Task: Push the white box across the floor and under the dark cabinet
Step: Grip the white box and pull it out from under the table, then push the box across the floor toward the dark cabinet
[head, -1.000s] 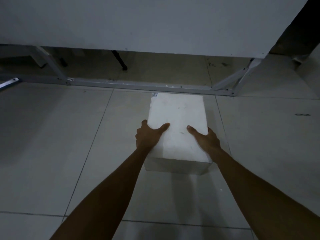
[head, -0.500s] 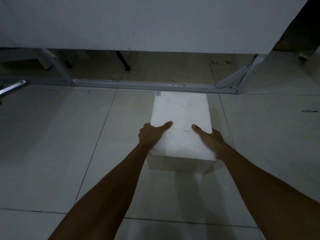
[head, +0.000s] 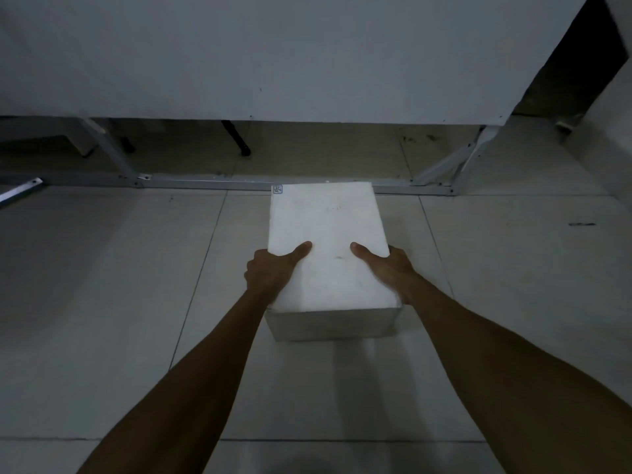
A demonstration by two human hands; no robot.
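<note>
The white box (head: 328, 234) rests on the tiled floor in the middle of the view, a small label at its far left corner. My left hand (head: 270, 271) clasps its left side with the thumb on top. On the opposite side my right hand (head: 390, 268) holds it the same way. The box's far edge reaches the grey metal floor rail (head: 205, 182) of the frame. Above that rail hangs a big grey panel (head: 273, 56), with a dim gap beneath it. A dark cabinet shape (head: 574, 59) shows at the upper right.
Diagonal metal braces (head: 444, 165) rise from the rail at right, and another brace (head: 109, 148) at left. A thin dark leg (head: 236, 138) stands in the gap behind the rail. Pale floor tiles (head: 102, 285) spread to both sides.
Both hands have slid the box forward across the floor; its far edge now meets the metal rail. The grip looks the same.
</note>
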